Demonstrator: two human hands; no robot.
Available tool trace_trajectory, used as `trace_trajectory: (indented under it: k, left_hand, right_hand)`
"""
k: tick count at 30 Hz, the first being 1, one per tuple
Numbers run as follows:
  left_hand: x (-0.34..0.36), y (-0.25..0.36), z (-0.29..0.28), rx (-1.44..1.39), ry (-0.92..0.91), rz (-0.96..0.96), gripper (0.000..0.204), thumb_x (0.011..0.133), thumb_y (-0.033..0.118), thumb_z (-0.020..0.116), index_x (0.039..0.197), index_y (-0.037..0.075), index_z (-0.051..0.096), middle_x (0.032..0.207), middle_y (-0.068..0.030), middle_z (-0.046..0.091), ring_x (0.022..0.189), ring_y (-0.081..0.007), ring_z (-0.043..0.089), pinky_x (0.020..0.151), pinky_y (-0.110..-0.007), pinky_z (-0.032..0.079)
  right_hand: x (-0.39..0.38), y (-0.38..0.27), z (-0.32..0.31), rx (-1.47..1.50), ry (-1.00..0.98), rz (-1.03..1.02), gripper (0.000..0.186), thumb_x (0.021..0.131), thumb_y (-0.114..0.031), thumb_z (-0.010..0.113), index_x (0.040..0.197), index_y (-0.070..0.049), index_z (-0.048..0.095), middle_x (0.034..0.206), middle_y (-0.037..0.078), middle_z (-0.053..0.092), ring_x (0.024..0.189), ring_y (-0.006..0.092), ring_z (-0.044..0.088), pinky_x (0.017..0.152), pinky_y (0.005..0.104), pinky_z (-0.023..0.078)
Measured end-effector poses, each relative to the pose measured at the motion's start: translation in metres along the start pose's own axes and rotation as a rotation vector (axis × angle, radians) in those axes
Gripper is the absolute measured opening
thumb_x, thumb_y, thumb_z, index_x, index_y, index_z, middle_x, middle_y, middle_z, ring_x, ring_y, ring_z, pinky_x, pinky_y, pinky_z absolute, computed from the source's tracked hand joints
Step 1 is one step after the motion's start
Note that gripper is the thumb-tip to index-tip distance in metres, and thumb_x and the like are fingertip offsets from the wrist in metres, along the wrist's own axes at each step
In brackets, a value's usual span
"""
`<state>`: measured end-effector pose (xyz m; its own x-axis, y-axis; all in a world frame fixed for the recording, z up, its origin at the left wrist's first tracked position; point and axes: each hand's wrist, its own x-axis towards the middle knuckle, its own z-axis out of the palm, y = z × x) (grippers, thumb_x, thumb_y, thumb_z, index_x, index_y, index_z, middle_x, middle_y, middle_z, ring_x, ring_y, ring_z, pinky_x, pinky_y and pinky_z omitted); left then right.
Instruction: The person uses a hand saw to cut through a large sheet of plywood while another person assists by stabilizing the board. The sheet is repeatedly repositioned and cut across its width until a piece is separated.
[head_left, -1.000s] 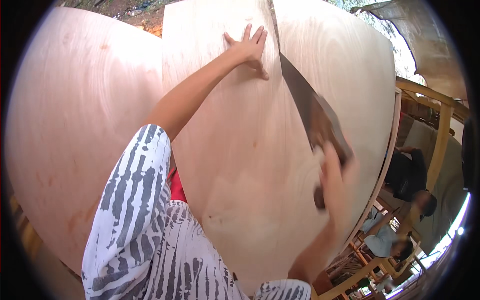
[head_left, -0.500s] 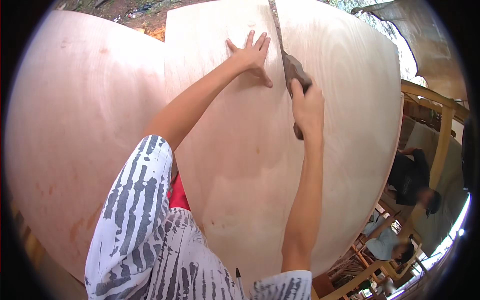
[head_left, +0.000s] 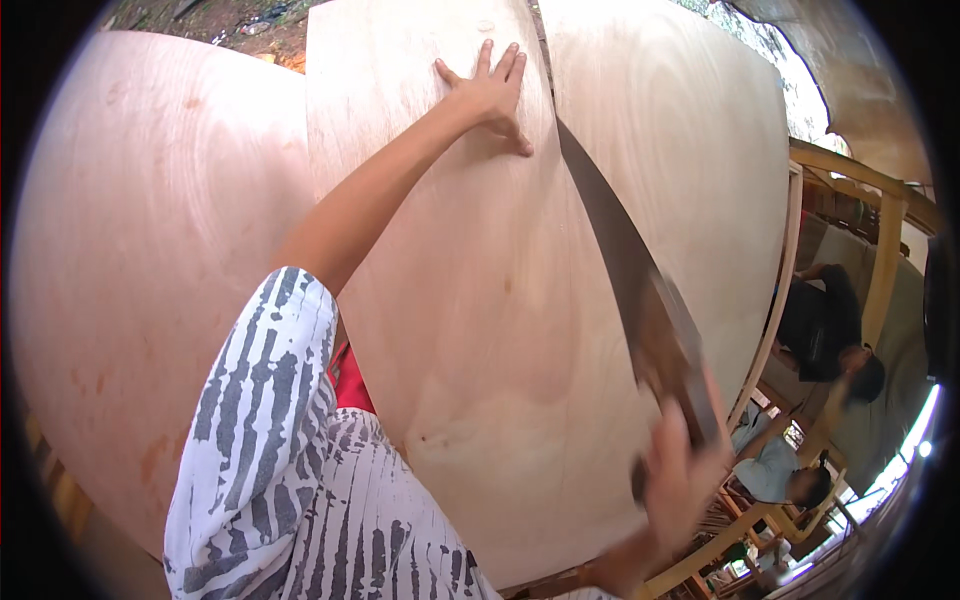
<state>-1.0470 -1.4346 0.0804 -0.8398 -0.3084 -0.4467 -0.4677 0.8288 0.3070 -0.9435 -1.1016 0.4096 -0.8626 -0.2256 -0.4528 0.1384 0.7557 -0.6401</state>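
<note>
A pale plywood sheet (head_left: 490, 350) lies in front of me, with a long narrow cut (head_left: 546, 62) running in from its far edge. My left hand (head_left: 490, 98) rests on the wood just left of that cut, fingers spread. At the lower right, my right hand (head_left: 680, 480), blurred by motion, is closed round the handle of a handsaw (head_left: 608, 230). The saw's dark blade slants up and left over the sheet, its far end at the near end of the cut. Whether the tip is still inside the slit is hard to tell.
Another plywood sheet (head_left: 170, 270) lies to the left. Wooden framing (head_left: 888, 270) stands at the right, beside a person in dark clothes (head_left: 822, 325) and another in a light shirt (head_left: 770, 470). Littered ground (head_left: 250, 30) shows beyond the far edge.
My right hand has pulled the handsaw back toward me and to the right, baring much of the blade. My left hand stays spread on the sheet; the view has shifted slightly.
</note>
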Motion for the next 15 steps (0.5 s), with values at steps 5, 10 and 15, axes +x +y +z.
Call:
trace_trajectory:
  k: [5,10,15]
  left_hand:
    - [0.004,0.014,0.004,-0.041,-0.005,0.055,0.162,0.052,0.076,0.090,0.169,0.011,-0.001,0.178,-0.0044,-0.004,0.162,-0.0368,-0.008,0.107,-0.094,0.012]
    - [0.004,-0.002,0.010,-0.048,-0.045,0.026,0.163,0.052,0.077,0.089,0.169,0.011,-0.003,0.178,-0.0051,-0.005,0.162,-0.0364,-0.009,0.107,-0.094,0.012]
    - [0.006,0.005,-0.007,-0.025,-0.032,0.025,0.162,0.053,0.076,0.090,0.169,0.011,-0.001,0.178,-0.0050,-0.005,0.162,-0.0359,-0.010,0.107,-0.094,0.011]
  right_hand:
    - [0.238,0.011,0.138,-0.217,-0.043,-0.270,0.041,0.100,-0.029,0.059,0.117,0.008,0.065,0.093,0.028,0.069,0.089,0.0407,0.067,0.085,0.0441,0.052]
    - [0.191,-0.016,0.122,-0.229,-0.045,-0.256,0.042,0.102,-0.026,0.059,0.127,0.007,0.062,0.102,0.023,0.071,0.096,0.0343,0.069,0.088,0.0444,0.053]
    - [-0.023,-0.002,-0.024,-0.044,0.103,0.027,0.046,0.099,-0.018,0.065,0.137,0.007,0.060,0.083,0.007,0.063,0.068,0.0138,0.051,0.061,0.0283,0.037]
